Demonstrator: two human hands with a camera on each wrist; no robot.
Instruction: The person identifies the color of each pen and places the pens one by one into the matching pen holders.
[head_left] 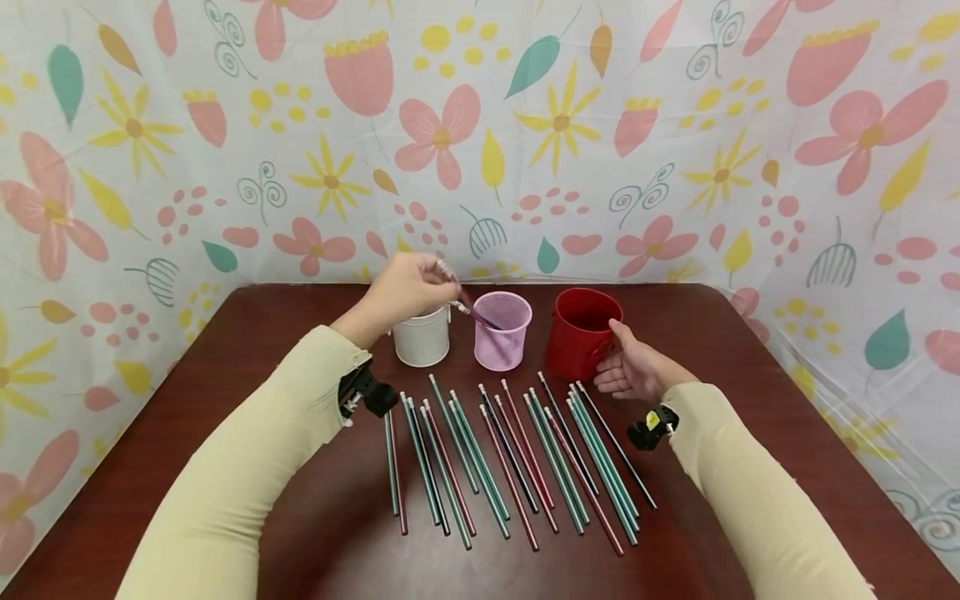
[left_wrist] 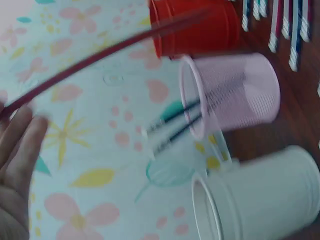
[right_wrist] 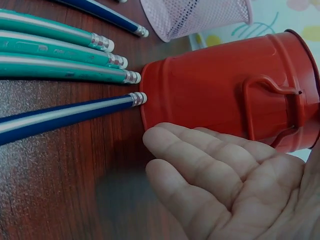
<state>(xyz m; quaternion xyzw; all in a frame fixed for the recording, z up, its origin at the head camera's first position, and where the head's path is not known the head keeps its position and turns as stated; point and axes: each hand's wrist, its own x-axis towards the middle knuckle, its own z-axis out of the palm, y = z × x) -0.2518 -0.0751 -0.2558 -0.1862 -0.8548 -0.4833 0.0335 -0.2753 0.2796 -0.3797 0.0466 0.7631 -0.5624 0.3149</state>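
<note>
Head view: left hand (head_left: 401,290), fingers and thumb closed in a pinch; it holds one red pencil (left_wrist: 92,59), slanted, near the pink mesh cup (head_left: 487,357) (far tip blurred; exact place cannot be told). Right hand (head_left: 636,367): fingers extended, nothing gripped, thumb at the rim of the red pail (head_left: 570,350); a light touch seems enough to steady it. Advised handling: steep pencil, slow lowering, pinch released only once the tip sits inside a rim. Cup contents: two dark pencils (left_wrist: 185,129), eraser ends leaning out, best left unknocked. Beside it: white pail (head_left: 422,343). Nearer: loose pencils (right_wrist: 55,67) lie on the table (head_left: 322,550).
</note>
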